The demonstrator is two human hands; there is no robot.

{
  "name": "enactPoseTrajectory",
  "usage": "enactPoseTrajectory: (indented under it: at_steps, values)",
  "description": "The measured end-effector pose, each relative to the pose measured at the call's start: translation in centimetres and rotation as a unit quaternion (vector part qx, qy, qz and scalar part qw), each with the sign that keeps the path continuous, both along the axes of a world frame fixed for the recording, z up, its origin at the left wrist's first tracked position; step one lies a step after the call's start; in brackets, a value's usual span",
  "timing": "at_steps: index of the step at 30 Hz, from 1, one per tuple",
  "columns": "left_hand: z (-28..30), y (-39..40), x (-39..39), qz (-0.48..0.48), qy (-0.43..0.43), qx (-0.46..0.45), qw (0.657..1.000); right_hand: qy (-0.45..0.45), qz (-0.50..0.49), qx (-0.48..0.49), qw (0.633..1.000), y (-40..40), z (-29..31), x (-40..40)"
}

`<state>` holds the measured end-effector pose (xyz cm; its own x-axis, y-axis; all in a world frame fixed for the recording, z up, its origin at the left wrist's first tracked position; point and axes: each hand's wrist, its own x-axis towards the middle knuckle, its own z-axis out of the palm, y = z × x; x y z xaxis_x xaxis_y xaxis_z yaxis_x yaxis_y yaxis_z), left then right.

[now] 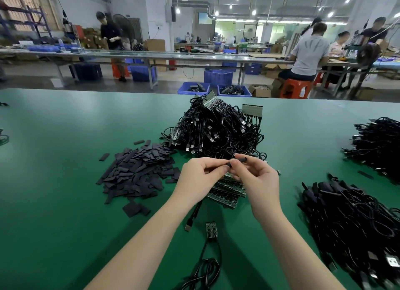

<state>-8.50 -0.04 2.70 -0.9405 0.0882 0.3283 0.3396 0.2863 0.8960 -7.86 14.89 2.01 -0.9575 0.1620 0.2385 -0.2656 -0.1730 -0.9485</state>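
We pinch the black heat-shrink sleeve (239,160) between the curled fingertips of our right hand (257,181), just above the circuit-board stack (229,192). Our left hand (201,177) pinches the USB cable (194,214) at the sleeve's mouth (the joint is hidden). Best to keep that mouth round and feed straight.

White square pillar (156,12), long grey metal workbench (129,55) before it, blue plastic crates (218,77) right of it, barred window (23,10) far left of it.
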Motion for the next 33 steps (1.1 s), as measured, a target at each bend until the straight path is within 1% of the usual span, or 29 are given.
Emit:
enactPoseTrajectory:
  at_steps: [4,8,18,23,28,33]
  values:
    - [0.2,-0.2,-0.1,-0.002,-0.013,-0.012,1.000,-0.006,0.007,-0.007,1.000,0.1,0.0,0.2]
    - [0.3,0.0,0.1,-0.002,-0.004,-0.033,0.999,-0.005,0.001,0.003,1.000,0.2,-0.1,0.3]
    - [0.6,0.0,-0.1,-0.022,-0.024,-0.022,0.999,-0.002,-0.006,0.015,1.000,0.4,-0.1,0.3]
    - [0.5,0.1,-0.1,-0.028,-0.033,-0.006,0.999,-0.017,0.013,0.005,1.000,0.5,0.2,0.3]
    - [0.7,0.0,0.0,-0.036,-0.026,0.001,0.999,-0.032,0.036,0.001,0.999,0.6,0.5,0.2]
    - [1.2,-0.2,0.3,-0.039,0.000,-0.033,0.999,-0.039,0.045,0.019,0.998,0.8,0.5,0.3]
